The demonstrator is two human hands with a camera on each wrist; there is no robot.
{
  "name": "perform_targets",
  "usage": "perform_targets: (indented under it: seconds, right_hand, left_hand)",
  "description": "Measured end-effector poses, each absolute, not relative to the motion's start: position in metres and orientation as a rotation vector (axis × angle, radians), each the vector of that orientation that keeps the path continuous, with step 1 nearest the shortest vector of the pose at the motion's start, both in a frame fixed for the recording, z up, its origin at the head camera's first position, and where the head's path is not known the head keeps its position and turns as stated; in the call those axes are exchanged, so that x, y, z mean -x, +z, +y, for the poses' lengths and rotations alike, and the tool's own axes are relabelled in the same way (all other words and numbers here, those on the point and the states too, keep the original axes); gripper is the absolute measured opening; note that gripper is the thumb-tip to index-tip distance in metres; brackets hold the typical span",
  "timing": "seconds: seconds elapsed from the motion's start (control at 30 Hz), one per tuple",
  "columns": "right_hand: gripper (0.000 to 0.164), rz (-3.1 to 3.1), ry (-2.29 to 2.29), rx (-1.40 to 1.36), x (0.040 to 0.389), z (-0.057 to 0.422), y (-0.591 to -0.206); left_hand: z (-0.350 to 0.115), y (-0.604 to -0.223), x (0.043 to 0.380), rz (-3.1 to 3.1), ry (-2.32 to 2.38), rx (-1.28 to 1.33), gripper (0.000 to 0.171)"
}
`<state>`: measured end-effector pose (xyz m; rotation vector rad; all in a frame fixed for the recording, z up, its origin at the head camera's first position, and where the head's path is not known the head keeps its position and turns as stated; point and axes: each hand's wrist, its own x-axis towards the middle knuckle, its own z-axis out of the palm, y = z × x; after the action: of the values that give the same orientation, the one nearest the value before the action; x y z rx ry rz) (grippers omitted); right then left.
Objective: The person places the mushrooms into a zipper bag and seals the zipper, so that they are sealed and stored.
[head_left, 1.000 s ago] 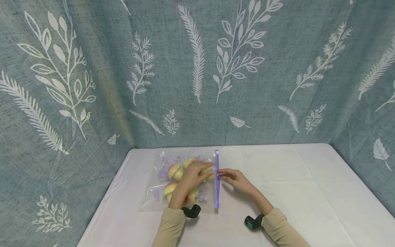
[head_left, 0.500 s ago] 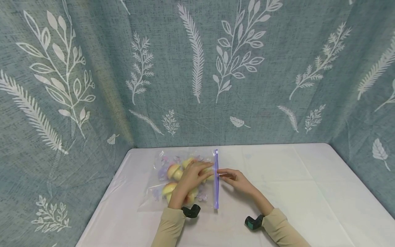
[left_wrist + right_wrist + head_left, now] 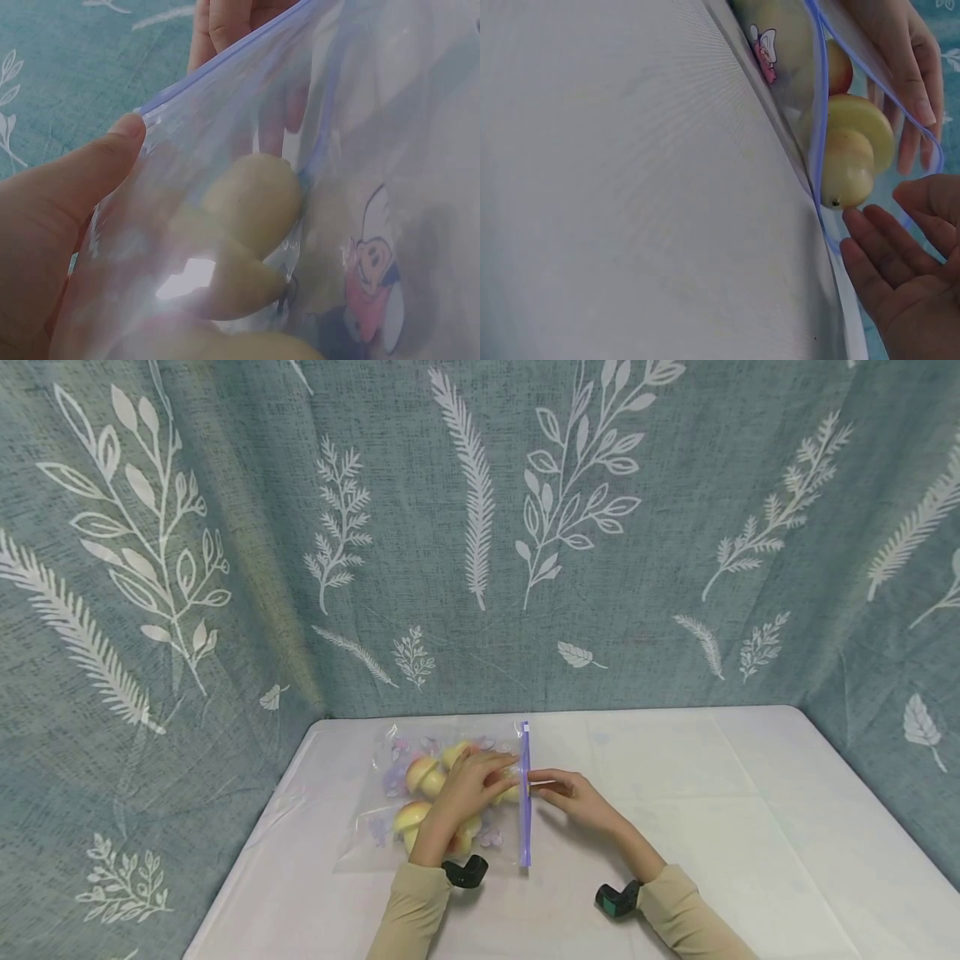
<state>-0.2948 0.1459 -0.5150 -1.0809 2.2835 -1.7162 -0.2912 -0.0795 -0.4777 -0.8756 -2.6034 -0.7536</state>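
Observation:
A clear zip bag (image 3: 390, 843) with a purple rim (image 3: 526, 827) lies on the white table. Inside are several yellow pear-shaped fruits (image 3: 410, 820) with red blush. My left hand (image 3: 472, 781) reaches across the bag. Its thumb (image 3: 120, 142) lies at the rim in the left wrist view, and its other fingers are hidden behind the plastic there. In the right wrist view the bag's mouth gapes around one fruit (image 3: 847, 169). My right hand (image 3: 570, 793) is at that mouth, with straight fingers (image 3: 889, 247) close to the fruit and its thumb on the other side of the rim.
A teal curtain (image 3: 525, 568) with white leaf prints rises behind and beside the table (image 3: 712, 827). A small cartoon figure (image 3: 373, 274) is printed on the bag. Black wrist devices (image 3: 618, 902) sit at both cuffs.
The hands and bag hold nearly the same place. The whole head view has shifted very slightly.

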Motion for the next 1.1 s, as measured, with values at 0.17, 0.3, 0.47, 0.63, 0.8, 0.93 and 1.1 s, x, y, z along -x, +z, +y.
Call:
perform_targets:
  seconds: [0.17, 0.3, 0.47, 0.63, 0.8, 0.93, 1.1]
  right_hand:
    - [0.033, 2.279, -1.732, 1.083, 0.304, 0.146, -0.529]
    - [0.033, 2.278, -1.737, 1.092, 0.306, 0.145, -0.532]
    - [0.032, 2.267, -1.737, 1.102, 0.298, 0.143, -0.520]
    - [0.032, 2.271, -1.735, 1.093, 0.291, 0.144, -0.512]
    - [0.032, 2.330, -1.684, 1.041, 0.284, 0.146, -0.503]
    - [0.032, 2.365, -1.660, 1.022, 0.281, 0.147, -0.501]
    - [0.031, 2.405, -1.651, 1.048, 0.277, 0.149, -0.498]
  left_hand:
    - [-0.080, -0.479, 0.292, -2.601, -0.761, 0.874, 0.041]
    - [-0.080, -0.479, 0.291, -2.596, -0.771, 0.881, 0.041]
    - [-0.080, -0.479, 0.291, -2.607, -0.758, 0.892, 0.040]
    - [-0.078, -0.478, 0.290, -2.623, -0.716, 0.910, 0.040]
    - [-0.075, -0.477, 0.289, -2.648, -0.696, 0.914, 0.041]
    - [-0.073, -0.478, 0.289, -2.657, -0.658, 0.906, 0.040]
    - [-0.072, -0.479, 0.290, -2.648, -0.601, 0.909, 0.039]
